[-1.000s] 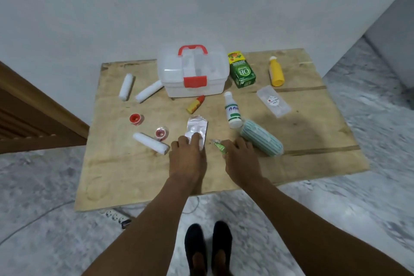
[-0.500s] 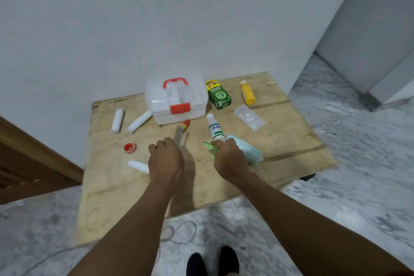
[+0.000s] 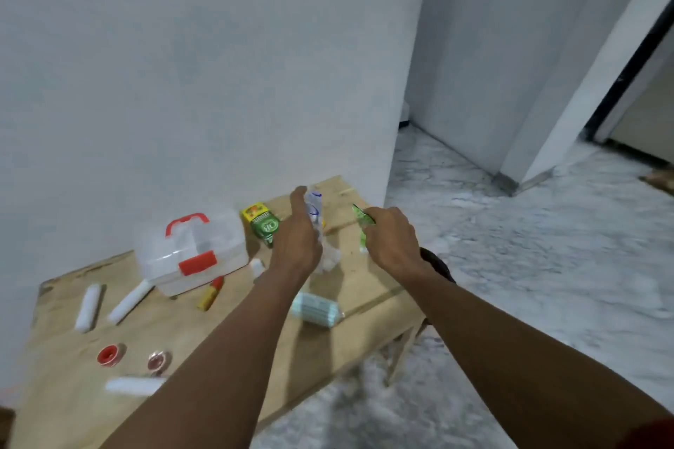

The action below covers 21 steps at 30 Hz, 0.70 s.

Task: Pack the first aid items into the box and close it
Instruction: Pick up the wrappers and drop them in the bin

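Gripping a crinkled foil blister strip [image 3: 315, 215], the left hand [image 3: 297, 244] rises; the right hand [image 3: 392, 241] pinches a glossy green sachet [image 3: 361, 226].

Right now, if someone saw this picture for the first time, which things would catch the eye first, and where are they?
The two raised hands stand out: the left hand holds a silver blister pack, the right hand a green sachet. Left of them on the wooden board, the clear first aid box with its red handle and latch sits shut. White rolls lie left of it.
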Available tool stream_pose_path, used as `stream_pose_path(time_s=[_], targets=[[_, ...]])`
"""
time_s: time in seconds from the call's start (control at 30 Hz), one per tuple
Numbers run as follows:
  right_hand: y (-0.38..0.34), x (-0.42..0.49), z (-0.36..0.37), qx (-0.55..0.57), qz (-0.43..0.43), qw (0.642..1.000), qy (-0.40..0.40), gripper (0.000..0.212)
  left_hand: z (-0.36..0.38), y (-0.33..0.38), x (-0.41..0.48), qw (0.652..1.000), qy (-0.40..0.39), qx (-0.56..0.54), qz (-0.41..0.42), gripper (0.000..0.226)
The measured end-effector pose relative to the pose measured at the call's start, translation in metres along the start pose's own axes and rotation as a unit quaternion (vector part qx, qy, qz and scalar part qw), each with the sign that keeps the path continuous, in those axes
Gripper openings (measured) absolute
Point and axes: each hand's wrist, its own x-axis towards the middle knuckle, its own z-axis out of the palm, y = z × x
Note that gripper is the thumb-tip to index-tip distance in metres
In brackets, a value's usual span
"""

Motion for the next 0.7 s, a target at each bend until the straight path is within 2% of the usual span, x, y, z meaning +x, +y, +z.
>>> stream_pose_path(time_s=[0.1, 0.2, 0.33, 0.47, 0.7], targets=[[0.052, 0.018, -0.032, -0.016, 0.028, 0.999, 0.011, 0.024, 0.048, 0.043, 0.017, 0.999, -0.034, -0.001, -0.007, 0.055], [0.107, 0.037, -0.056, -0.028, 0.045, 0.999, 0.011, 0.015, 0.098, 0.080, 0.024, 0.997, -0.043, -0.062, -0.004, 0.044], [0.172, 0.065, -0.077, -0.043, 0.061, 0.997, -0.005, 0.014, 0.160, 0.113, 0.034, 0.998, -0.042, -0.037, -0.032, 0.039], [0.220, 0.096, -0.076, -0.046, 0.059, 0.997, -0.017, 0.022, 0.210, 0.128, 0.055, 0.992, -0.057, -0.042, -0.100, 0.017], [0.269, 0.148, -0.033, -0.078, 0.058, 0.994, -0.058, 0.023, 0.272, 0.119, 0.106, 0.989, -0.081, 0.005, -0.125, 0.022]])
